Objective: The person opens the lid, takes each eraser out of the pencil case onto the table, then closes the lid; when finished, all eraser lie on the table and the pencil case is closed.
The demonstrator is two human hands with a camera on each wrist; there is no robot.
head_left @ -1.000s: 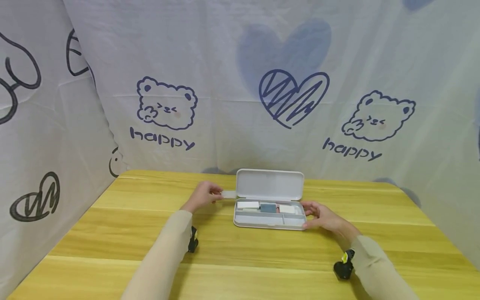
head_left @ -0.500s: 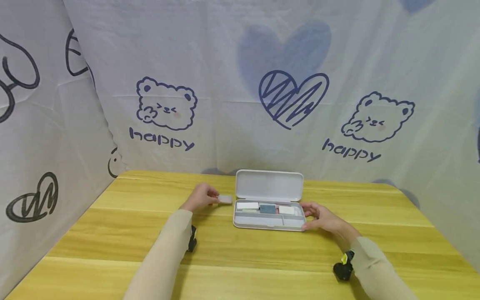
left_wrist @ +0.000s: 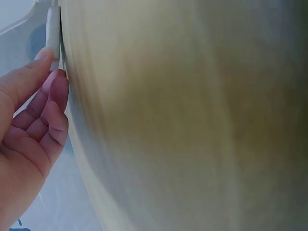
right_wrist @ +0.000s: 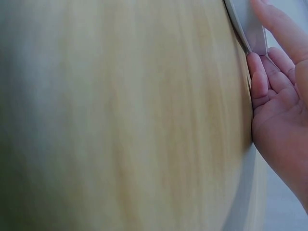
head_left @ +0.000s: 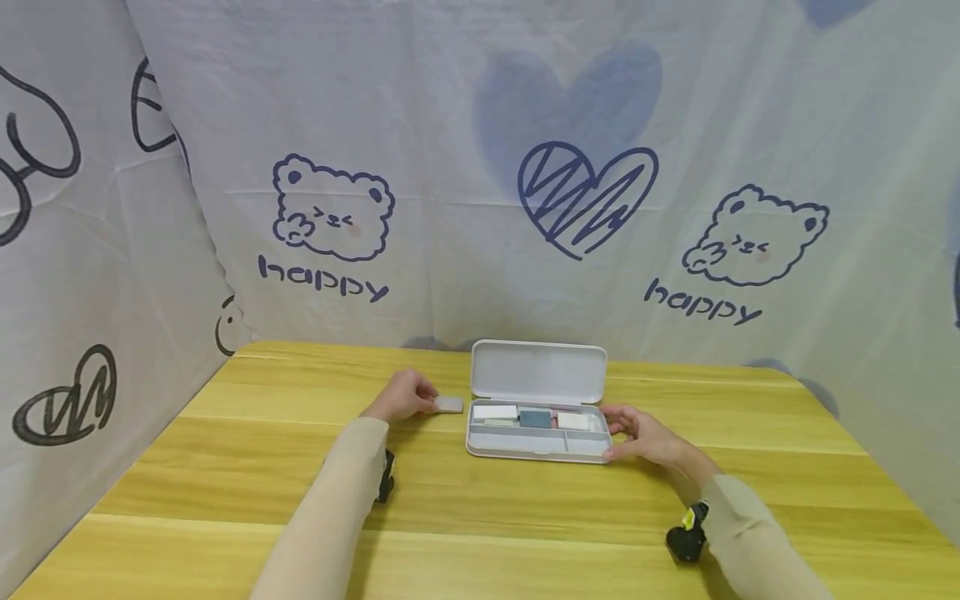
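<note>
An open white pencil case [head_left: 480, 446] stands near the table's back edge with its lid [head_left: 538, 371] up. Three erasers lie in its rear compartment: a white one [head_left: 495, 412] at the left, a blue-grey one [head_left: 536, 418] in the middle and another white one [head_left: 573, 421] at the right. Just left of the case, my left hand [head_left: 401, 395] pinches a flat whitish eraser [head_left: 450, 405] by its left end, between thumb and fingertips, low at the tabletop. My right hand [head_left: 651, 437] grips the case's right end, thumb at the front corner and fingers behind.
The yellow wood-grain table [head_left: 480, 533] runs to a hanging white cloth [head_left: 450, 283] with bear and heart prints close behind the case. Another cloth [head_left: 112, 250] hangs along the left side. Each wrist wears a black camera mount [head_left: 686, 537].
My left hand has drawn the eraser leftward from beside the hinge and lowered it toward the front, onto the tabletop. My right hand has stayed at the case's right end.
</note>
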